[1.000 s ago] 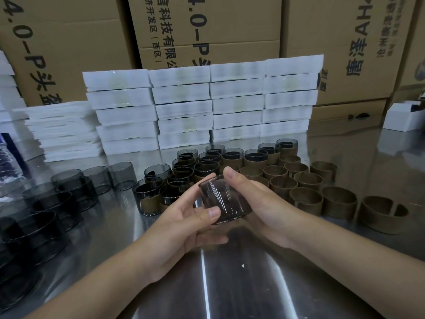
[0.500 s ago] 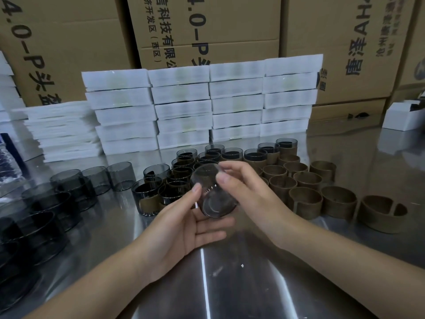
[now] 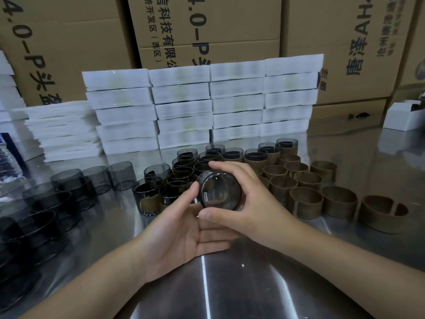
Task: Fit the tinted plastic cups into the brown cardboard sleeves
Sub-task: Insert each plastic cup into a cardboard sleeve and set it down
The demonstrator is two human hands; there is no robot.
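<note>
Smoke-tinted plastic, the cup (image 3: 219, 191) lies on its side in the air above the middle of the steel table (image 3: 230, 284), its closed base facing the camera. The right hand (image 3: 250, 203) grips it, fingers curled over the top of the wall and thumb under the lower edge. The left hand (image 3: 184, 229) lies palm up just beneath, fingers nearly straight, forefinger touching the cup's left side. It looks light, stiff and smooth, so probably slippery. A hold across the wall near the rim would leave the base free to enter a sleeve. Empty brown sleeves (image 3: 305, 201) stand toward the right edge, sleeved cups (image 3: 149, 199) just beyond the hands, bare cups (image 3: 96, 179) toward the left edge, and white boxes (image 3: 181, 107) stacked along the far edge.
</note>
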